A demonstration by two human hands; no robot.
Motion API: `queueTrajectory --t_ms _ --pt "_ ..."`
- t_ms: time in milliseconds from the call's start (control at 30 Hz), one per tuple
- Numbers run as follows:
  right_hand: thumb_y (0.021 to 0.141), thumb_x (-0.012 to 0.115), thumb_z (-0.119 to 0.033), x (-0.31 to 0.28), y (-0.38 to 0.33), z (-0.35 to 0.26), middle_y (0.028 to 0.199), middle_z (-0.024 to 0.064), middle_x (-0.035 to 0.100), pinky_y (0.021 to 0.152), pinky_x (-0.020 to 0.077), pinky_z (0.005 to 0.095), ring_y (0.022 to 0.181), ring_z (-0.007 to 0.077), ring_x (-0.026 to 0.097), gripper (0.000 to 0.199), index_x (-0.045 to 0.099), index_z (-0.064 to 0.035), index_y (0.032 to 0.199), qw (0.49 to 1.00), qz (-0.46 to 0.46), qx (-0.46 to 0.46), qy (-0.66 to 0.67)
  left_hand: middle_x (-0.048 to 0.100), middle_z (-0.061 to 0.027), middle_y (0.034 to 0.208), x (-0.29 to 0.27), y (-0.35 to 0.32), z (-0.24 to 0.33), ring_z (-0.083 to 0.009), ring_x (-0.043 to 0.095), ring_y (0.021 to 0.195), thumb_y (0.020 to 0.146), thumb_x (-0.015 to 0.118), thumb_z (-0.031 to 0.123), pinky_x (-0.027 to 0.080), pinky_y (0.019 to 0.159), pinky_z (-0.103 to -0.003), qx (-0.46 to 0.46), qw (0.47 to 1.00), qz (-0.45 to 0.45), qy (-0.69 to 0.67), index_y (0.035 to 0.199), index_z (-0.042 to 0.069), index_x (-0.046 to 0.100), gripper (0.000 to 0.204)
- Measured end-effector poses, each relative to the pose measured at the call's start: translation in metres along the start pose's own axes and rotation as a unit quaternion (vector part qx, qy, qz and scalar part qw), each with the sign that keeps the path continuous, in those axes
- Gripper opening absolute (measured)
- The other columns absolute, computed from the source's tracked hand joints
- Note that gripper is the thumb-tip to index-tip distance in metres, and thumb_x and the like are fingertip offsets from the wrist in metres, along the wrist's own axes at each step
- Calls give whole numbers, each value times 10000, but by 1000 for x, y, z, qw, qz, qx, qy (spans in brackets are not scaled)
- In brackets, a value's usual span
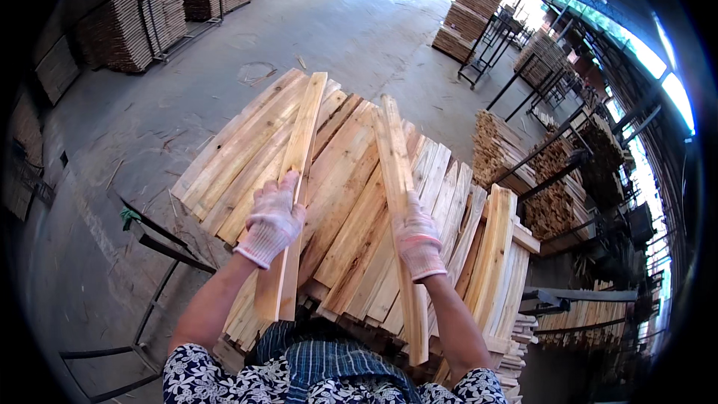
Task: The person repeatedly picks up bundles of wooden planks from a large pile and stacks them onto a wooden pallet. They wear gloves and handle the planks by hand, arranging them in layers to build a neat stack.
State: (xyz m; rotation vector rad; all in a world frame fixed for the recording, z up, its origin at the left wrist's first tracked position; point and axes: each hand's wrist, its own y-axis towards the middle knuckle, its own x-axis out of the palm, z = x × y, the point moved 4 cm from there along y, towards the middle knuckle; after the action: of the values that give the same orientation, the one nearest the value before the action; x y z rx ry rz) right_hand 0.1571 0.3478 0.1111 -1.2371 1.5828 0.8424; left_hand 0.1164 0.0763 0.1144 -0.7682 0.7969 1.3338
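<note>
A pale wooden board [301,135] is tilted up on its edge above a layer of other boards, and my left hand [274,218] in a whitish knit glove grips it below its middle. In my gloved right hand [416,239] is a second long board [394,151], held by its right side. Its near end reaches toward my waist. Under both lies a wide stack of planks [340,202], side by side and pointing away from me. The fingertips under the boards are partly hidden.
A black metal frame [153,292] stands at the left of the stack. Tall lumber piles [131,22] line the far left, with another pile [467,19] farther back. Racks and timber bundles [553,202] fill the right side. Wood scraps lie on the concrete floor [217,52].
</note>
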Motion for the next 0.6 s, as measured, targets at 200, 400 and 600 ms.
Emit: queueTrajectory --t_ms 200,400,600 --pt "844 662 -296 9 -9 -6 1136 268 590 877 483 514 1054 439 584 679 379 -96 1429 995 32 -3 -94 488 -290 1175 5 39 18 -427 513 1139 897 585 329 428 987 -519 47 984 -114 132 1406 6 336 652" --pt "852 662 -285 15 2 5 1185 281 574 891 493 492 1049 448 594 651 401 -97 1418 1000 4 -11 -28 500 -277 1202 37 110 14 -399 541 1088 885 594 276 485 909 -465 -29 989 -23 146 1381 4 356 615" --pt "832 712 -241 -24 28 -17 1111 238 588 897 492 452 1025 391 599 640 444 -136 1404 985 -12 -135 108 589 -142 954 -26 89 -31 -151 576 685 863 667 196 535 530 -274 53 868 -7 -494 1314 10 405 553"
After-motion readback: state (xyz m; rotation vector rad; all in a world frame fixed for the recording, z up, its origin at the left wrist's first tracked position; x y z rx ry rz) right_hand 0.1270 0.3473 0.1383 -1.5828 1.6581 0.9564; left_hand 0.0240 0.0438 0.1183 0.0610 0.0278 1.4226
